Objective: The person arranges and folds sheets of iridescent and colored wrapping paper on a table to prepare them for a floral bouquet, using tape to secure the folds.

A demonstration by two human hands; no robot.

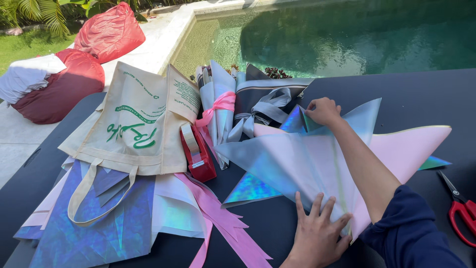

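Iridescent wrapping sheets hide right hand's fingertips.

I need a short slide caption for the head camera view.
Left hand and right hand press iridescent wrapping paper on a black table beside a pool.

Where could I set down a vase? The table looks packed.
Bare black table runs along the far right, between the pool and the wrapping sheets. It is crowded left, around the tote bag, tape dispenser and bouquets.
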